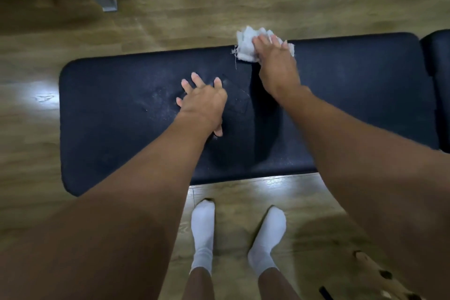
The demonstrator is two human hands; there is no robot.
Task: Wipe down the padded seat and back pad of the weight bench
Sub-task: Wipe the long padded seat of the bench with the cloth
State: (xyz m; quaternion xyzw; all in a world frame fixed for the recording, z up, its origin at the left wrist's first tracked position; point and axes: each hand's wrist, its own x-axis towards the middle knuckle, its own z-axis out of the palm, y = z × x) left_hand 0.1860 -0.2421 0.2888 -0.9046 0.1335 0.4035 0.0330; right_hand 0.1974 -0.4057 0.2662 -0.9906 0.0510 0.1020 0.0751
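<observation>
Right hand (pixel 275 56) presses cloth (pixel 246 44) on pad (pixel 353 85).

A person viewed from above, showing a bare left forearm (pixel 146 178) and a bare right forearm (pixel 360 153) that end in a bare left hand (pixel 203 102) and right hand (pixel 277 61), and lower down two bare shins (pixel 199 285) rising from plain white socks, a left sock (pixel 203 231) and a right sock (pixel 267 238), softly creased at the ankles.

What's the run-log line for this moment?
phase: wiping | right hand: presses white cloth on bench pad, far edge | left hand: flat on pad
</observation>
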